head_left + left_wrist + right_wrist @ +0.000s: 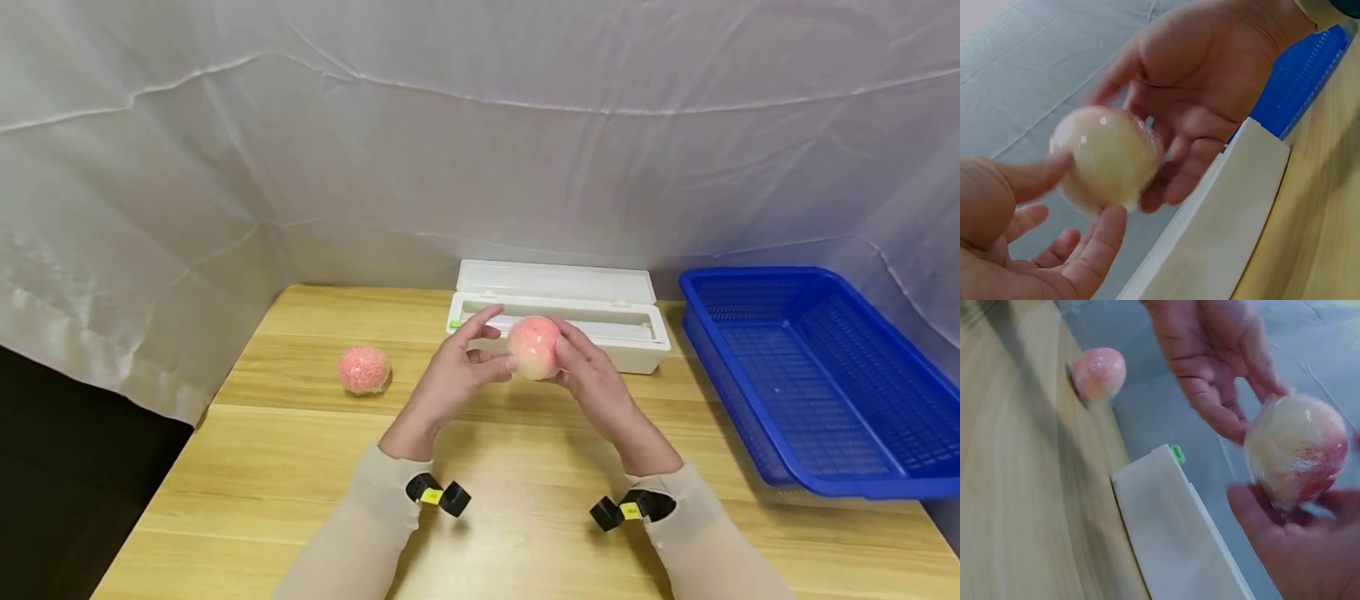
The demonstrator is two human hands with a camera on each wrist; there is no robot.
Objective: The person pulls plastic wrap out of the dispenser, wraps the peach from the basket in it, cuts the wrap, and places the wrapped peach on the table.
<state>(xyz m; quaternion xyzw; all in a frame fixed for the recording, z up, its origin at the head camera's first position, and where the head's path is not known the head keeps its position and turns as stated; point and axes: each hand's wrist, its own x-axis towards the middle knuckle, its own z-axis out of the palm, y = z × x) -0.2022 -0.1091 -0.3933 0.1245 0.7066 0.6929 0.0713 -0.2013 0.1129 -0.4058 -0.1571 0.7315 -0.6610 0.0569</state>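
Note:
A round pink-and-cream peach in shiny clear wrap is held up over the table, in front of the long white box. My right hand grips it from the right side, thumb and fingers round it. On its other side my left hand has its thumb and a fingertip at the peach, the fingers spread and fairly straight. The left wrist view shows the cream side of the peach, slightly blurred; the right wrist view shows its red patch and film creases. A second wrapped pink peach lies left of my hands.
Behind my hands stands the white cling film box, lid raised, a roll inside and a green piece at its left end. A blue plastic basket is on the right. Pale cloth hangs behind the wooden table.

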